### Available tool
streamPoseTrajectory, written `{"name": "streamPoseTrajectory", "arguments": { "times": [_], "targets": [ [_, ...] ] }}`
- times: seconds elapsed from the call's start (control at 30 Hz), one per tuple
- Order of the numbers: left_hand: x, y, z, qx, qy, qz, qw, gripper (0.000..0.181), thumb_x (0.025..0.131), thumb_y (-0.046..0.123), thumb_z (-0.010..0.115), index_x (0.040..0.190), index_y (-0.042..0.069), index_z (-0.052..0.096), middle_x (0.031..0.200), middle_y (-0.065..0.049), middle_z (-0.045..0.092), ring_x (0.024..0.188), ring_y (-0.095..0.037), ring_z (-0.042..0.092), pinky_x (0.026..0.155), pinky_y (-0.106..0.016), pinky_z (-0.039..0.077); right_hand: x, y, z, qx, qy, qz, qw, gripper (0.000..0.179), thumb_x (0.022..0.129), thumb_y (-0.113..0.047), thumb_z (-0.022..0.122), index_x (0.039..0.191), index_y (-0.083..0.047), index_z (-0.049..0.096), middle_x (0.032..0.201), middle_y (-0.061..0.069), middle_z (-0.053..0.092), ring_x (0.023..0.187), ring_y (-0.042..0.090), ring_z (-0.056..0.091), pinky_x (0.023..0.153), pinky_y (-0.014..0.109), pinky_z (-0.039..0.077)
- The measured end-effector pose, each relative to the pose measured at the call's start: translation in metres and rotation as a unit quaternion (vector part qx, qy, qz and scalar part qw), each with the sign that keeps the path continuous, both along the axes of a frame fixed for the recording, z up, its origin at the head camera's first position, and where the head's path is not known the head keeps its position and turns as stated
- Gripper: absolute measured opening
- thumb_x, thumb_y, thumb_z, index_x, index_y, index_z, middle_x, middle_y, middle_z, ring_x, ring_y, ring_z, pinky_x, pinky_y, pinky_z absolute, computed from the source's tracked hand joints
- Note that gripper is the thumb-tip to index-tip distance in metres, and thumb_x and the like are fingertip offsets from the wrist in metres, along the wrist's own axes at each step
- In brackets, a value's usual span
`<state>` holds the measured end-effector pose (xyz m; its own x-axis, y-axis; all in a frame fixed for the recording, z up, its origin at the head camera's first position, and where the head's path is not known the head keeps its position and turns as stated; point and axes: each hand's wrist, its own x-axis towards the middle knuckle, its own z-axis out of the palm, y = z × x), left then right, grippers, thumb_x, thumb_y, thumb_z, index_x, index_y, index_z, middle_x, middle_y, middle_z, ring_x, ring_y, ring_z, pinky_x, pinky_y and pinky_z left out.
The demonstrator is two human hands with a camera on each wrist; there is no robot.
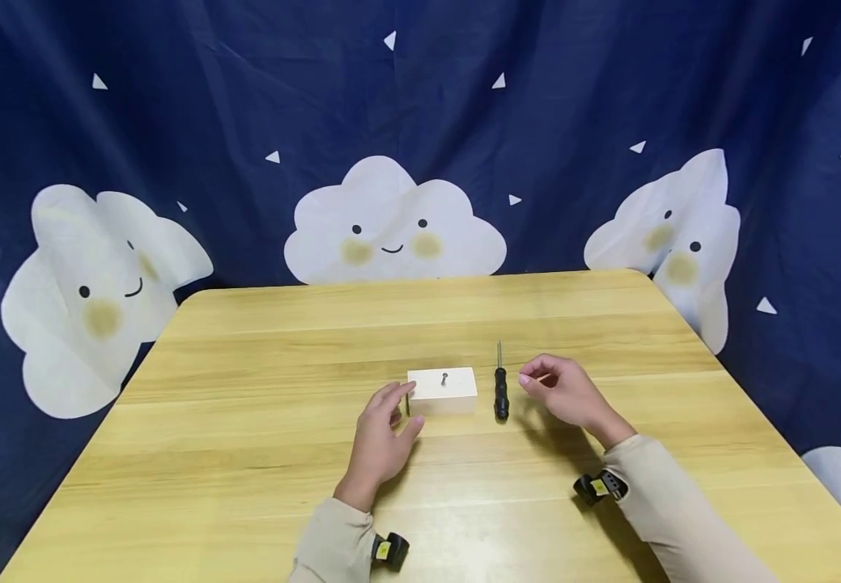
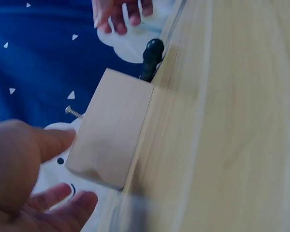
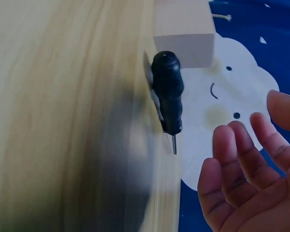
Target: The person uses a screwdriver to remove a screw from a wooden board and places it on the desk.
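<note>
A pale wooden block (image 1: 442, 390) lies on the table with a screw (image 1: 445, 378) standing up from its top face. My left hand (image 1: 384, 437) is at the block's left end, thumb and fingers spread apart around that corner. To the right of the block lies a screwdriver (image 1: 501, 394) with a black handle, its metal shaft pointing to the far edge. Just right of the screwdriver hovers my right hand (image 1: 562, 390), fingers loosely bent and holding nothing. In the right wrist view the screwdriver's handle (image 3: 167, 92) is apart from the fingers (image 3: 224, 145).
The wooden table (image 1: 245, 453) has light plank-like grain. Behind it hangs a dark blue curtain (image 1: 537, 48) printed with smiling clouds and white triangles. Each wrist wears a small black camera, one at the left sleeve (image 1: 333, 538) and one at the right sleeve (image 1: 675, 502).
</note>
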<state>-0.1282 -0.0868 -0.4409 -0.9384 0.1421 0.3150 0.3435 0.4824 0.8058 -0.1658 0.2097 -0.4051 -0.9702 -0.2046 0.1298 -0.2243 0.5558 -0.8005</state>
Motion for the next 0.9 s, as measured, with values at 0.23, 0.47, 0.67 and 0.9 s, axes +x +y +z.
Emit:
{"name": "streamPoseTrajectory", "arguments": {
  "times": [0.23, 0.47, 0.67, 0.9],
  "targets": [
    [0.0, 0.003, -0.004, -0.068, 0.028, 0.023, 0.997, 0.04, 0.083, 0.002, 0.074, 0.122, 0.001, 0.065, 0.132, -0.028, 0.05, 0.107, -0.043, 0.06, 0.09, -0.052, 0.053, -0.002, -0.008, -0.003, 0.071, 0.0, 0.043, 0.9965, 0.025, 0.092, -0.015, 0.067, 0.113, -0.002, 0.067, 0.114, 0.016, 0.066, 0.081, 0.021, 0.064, 0.064, 0.032, 0.055],
    [-0.002, 0.002, -0.003, -0.066, 0.049, 0.017, 0.9965, 0.026, 0.083, 0.001, 0.074, 0.108, -0.002, 0.067, 0.13, -0.027, 0.054, 0.116, -0.045, 0.055, 0.085, -0.044, 0.058, -0.002, -0.011, -0.006, 0.081, -0.005, 0.06, 0.9949, 0.027, 0.092, -0.015, 0.068, 0.116, -0.003, 0.067, 0.123, 0.018, 0.062, 0.08, 0.016, 0.064, 0.062, 0.029, 0.055],
    [-0.006, -0.001, -0.004, -0.06, 0.064, 0.017, 0.996, 0.011, 0.087, -0.001, 0.069, 0.088, 0.004, 0.059, 0.129, -0.026, 0.056, 0.121, -0.042, 0.052, 0.095, -0.046, 0.053, -0.004, -0.012, -0.007, 0.107, 0.022, 0.111, 0.9878, 0.03, 0.088, -0.008, 0.072, 0.116, 0.0, 0.065, 0.123, 0.022, 0.06, 0.078, 0.015, 0.065, 0.066, 0.026, 0.056],
    [-0.014, -0.001, -0.007, -0.054, 0.068, 0.003, 0.9962, 0.014, 0.087, 0.0, 0.069, 0.088, 0.005, 0.056, 0.133, -0.028, 0.053, 0.119, -0.042, 0.054, 0.099, -0.048, 0.049, -0.006, -0.016, -0.007, 0.151, 0.037, 0.176, 0.9721, 0.031, 0.084, 0.002, 0.072, 0.114, 0.004, 0.065, 0.124, 0.024, 0.058, 0.076, 0.012, 0.061, 0.069, 0.026, 0.055]
  ]
}}
